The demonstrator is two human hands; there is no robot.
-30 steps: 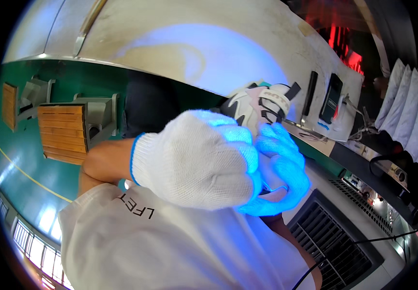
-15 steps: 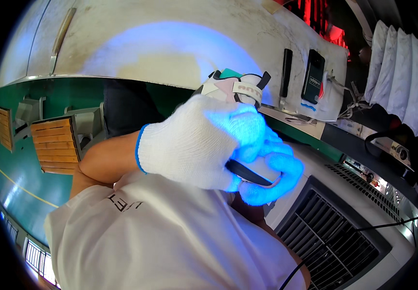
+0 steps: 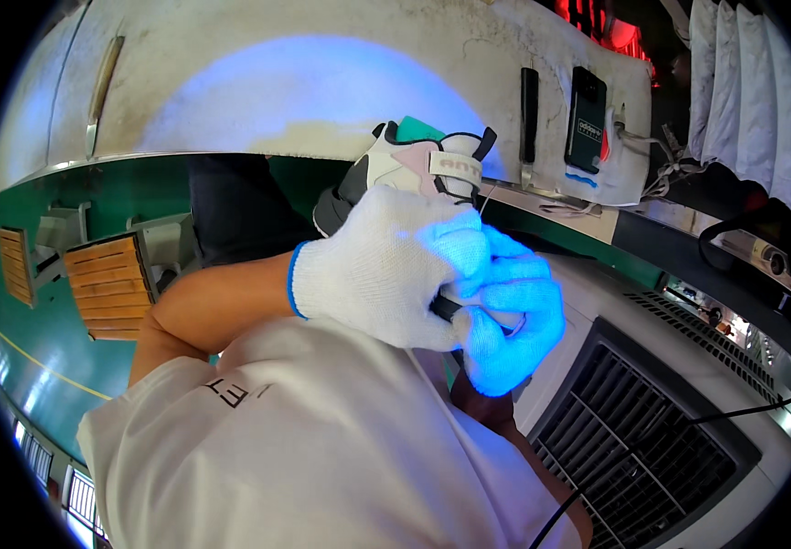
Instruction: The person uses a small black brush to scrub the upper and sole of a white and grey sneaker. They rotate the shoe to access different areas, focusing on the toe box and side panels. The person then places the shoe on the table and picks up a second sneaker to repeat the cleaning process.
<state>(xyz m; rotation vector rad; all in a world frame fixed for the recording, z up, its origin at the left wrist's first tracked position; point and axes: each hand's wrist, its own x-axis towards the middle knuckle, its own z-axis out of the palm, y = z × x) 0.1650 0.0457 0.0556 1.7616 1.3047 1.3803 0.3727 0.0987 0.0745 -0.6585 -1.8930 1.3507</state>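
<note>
Close in front of my body I hold a sneaker, white and pale pink with a light strap, a green lining and a dark grey part at one end. My left hand, in a white knitted glove with a blue cuff, is closed on the shoe and covers much of it. My right hand, gloved too and lit bright blue, has its fingers bent round the shoe's other end. A short dark edge of the shoe shows between the two hands. The fingertips' exact contact is partly hidden.
Beyond my hands runs a pale worktable under a blue light patch. On it lie a wooden-handled tool, a slim black-handled tool and a black phone. A grilled machine stands at right, slatted stools at left.
The shoe has shifted slightly left, and more of its dark grey end shows. The right hand's fingers have drawn in closer, covering more of the dark edge. The whole view has shifted a little.
</note>
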